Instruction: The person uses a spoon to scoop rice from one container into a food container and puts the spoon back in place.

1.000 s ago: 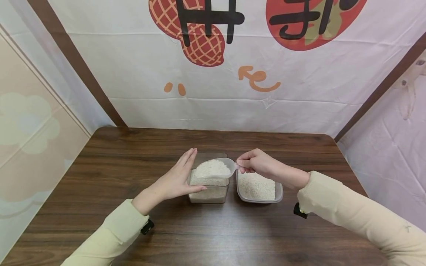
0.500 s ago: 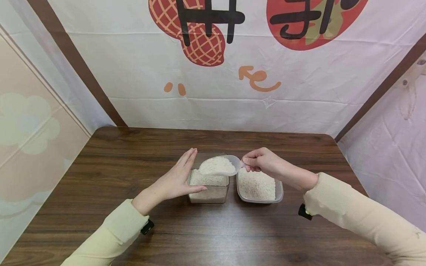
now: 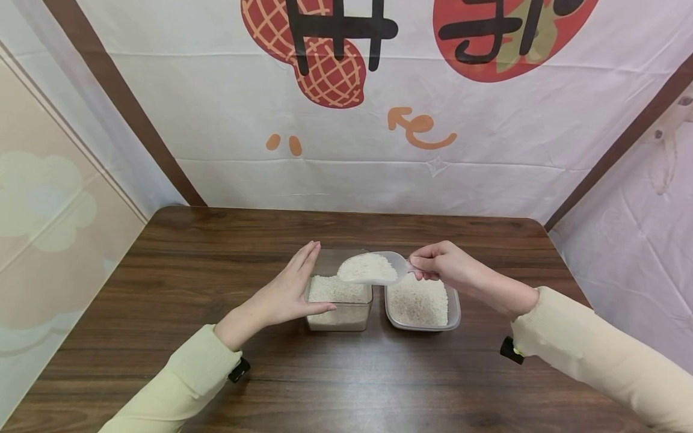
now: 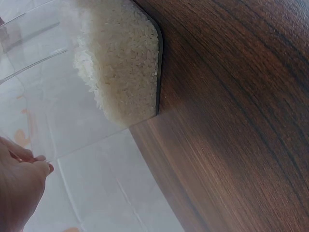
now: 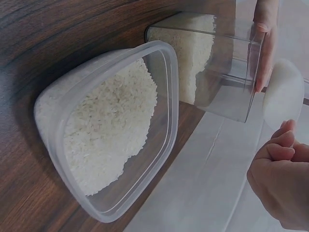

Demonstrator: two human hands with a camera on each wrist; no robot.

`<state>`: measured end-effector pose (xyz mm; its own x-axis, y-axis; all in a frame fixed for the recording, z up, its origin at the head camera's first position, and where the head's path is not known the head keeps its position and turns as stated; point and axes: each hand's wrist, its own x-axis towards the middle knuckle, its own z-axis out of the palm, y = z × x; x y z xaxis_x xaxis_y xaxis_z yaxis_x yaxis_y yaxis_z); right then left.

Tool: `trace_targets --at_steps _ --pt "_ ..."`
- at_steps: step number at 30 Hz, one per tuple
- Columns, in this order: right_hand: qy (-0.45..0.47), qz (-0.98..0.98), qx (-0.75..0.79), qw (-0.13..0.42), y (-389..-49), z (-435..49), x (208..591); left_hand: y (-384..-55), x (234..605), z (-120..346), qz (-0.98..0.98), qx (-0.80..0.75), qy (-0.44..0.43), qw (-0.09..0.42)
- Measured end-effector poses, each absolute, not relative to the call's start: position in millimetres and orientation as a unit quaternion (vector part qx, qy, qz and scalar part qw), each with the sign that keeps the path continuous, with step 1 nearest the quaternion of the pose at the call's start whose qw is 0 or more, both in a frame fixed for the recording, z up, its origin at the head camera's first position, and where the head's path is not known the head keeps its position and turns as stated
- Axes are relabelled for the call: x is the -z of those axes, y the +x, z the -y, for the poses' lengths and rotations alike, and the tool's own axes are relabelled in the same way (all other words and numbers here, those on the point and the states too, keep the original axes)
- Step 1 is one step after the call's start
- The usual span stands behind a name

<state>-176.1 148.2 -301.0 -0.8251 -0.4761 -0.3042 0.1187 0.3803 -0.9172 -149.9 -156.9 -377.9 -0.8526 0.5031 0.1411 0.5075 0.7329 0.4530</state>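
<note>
My right hand (image 3: 446,266) pinches the handle of a translucent scoop (image 3: 402,264) heaped with white rice (image 3: 368,266). The scoop is held above the right part of a tall clear container (image 3: 352,303), which is partly filled with rice. Along that container's left side lies my left hand (image 3: 278,294), its fingers straight near the back corner and its thumb stretched to the front rim. In the right wrist view, the left fingers (image 5: 266,58) lie right at the rim. To the right stands a low translucent tub (image 3: 456,319) with rice in it, below the right hand.
Both containers stand on a dark wood-grain table (image 3: 346,385). A printed white cloth (image 3: 346,180) hangs behind the table's back edge. The container and tub stand side by side with a narrow gap.
My right hand has drawn the rice-filled scoop to the right, from over the middle of the tall container to its right side. The left hand has stayed in place.
</note>
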Motion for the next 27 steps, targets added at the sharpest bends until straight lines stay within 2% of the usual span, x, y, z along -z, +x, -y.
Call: trace_targets --at_steps 27 --pt "-0.122 -0.773 0.568 0.256 -169 -195 306 -150 379 156 0.933 0.243 -0.266 0.004"
